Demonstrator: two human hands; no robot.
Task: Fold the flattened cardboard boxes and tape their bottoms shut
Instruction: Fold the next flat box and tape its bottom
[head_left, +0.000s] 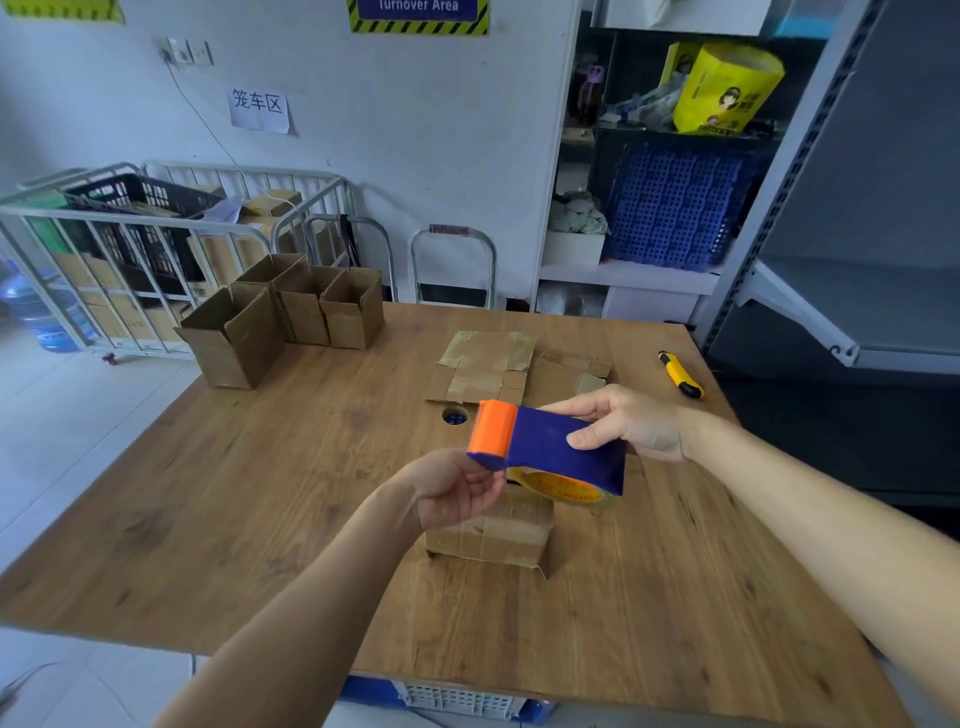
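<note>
A blue tape dispenser (558, 447) with an orange cutter head and a roll of tape underneath is held in the air above the table. My right hand (631, 423) grips its blue body from the right. My left hand (457, 488) holds its front end from below, fingers curled under the orange head. Directly beneath them a folded cardboard box (493, 535) stands on the wooden table (260, 493). Flattened cardboard boxes (488, 366) lie behind it, towards the table's far side.
Several folded open boxes (291, 312) stand at the table's far left corner. A yellow utility knife (680, 374) lies at the far right. A small round hole (455, 415) is in the tabletop. A metal cage cart (130, 249) stands left, shelving (665, 208) right.
</note>
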